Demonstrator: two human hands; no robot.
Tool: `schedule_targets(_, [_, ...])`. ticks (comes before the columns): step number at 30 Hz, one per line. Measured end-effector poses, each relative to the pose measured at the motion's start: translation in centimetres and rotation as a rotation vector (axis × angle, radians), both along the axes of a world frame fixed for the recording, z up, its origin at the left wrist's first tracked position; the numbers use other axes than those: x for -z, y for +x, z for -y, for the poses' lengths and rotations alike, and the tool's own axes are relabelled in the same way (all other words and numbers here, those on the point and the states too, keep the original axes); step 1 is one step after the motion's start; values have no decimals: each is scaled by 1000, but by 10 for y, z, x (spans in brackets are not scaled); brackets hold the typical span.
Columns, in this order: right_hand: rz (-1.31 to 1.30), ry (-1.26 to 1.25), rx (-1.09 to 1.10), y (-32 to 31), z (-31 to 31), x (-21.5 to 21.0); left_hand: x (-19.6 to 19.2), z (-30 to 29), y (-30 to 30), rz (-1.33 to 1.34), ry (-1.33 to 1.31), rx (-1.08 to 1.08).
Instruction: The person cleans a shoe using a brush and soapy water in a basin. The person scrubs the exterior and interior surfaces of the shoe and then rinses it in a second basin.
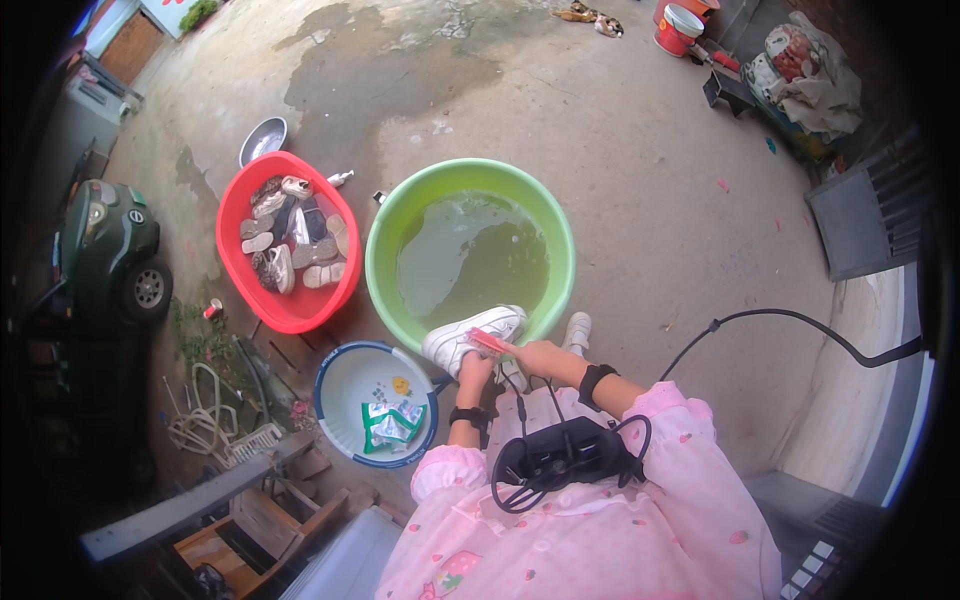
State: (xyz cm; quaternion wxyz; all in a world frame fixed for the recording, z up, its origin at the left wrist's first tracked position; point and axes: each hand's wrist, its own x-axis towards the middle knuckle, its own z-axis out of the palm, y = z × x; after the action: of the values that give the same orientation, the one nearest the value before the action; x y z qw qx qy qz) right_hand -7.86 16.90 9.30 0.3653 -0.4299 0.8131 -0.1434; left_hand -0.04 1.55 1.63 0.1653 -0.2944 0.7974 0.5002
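A white sneaker [500, 319] is held over the near rim of a large green basin [385, 290] of murky water. My left hand [477, 368] holds it from below at its opening, the fingers largely hidden by the shoe. In my right hand [537, 356] is a pink brush [487, 341], its head against the sneaker. Left of the green basin, a red tub [228, 225] holds several shoes [283, 268]. Nearer to me, a white basin with a blue rim [328, 413] contains a green and silver packet [391, 425].
A metal bowl [263, 140] and a white bottle [341, 179] lie beside the red tub. A coiled hose [205, 405] and wooden pieces [262, 530] are at lower left. A dark green vehicle [110, 240] stands far left. A black cable [790, 312] arcs at right.
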Motion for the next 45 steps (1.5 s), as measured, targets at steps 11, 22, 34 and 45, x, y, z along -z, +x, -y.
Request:
schedule_targets(11, [-11,-34,42,0,-2,4,-9,4,-6,-20,4,-20])
schedule_targets(22, [-105,39,76,-1,11,-8,-8,-2,-5,-74,-92,45])
schedule_targets(34, [-193,144,59,-6,-30,7,-10,-4,-8,-37,-39,46])
schedule_targets(45, [-62,141,99,0,0,1,-21,-1,-17,29,-19,13])
